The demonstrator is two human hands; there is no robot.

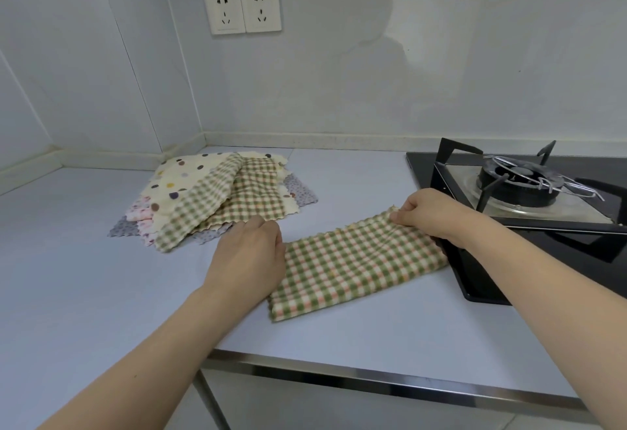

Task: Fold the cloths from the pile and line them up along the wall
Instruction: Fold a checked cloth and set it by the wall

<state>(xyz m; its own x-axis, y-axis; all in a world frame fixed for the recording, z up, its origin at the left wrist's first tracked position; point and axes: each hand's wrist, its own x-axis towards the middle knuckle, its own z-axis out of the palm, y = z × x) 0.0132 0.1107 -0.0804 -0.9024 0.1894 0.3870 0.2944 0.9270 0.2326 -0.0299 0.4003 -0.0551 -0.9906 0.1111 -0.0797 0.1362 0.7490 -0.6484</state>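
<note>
A green, orange and white checked cloth (353, 263) lies folded in half on the pale counter (84, 277), its right end over the stove's edge. My left hand (249, 253) grips its far left corner. My right hand (429, 212) pinches its far right corner. A pile of cloths (217, 195) sits behind and to the left, near the wall corner: checked ones on top, a cream dotted one, floral and grey ones underneath.
A black gas stove (529, 192) with a burner and pot supports fills the right side. Two wall sockets (242, 9) sit above the pile. The counter's metal front edge (373, 382) runs below the cloth.
</note>
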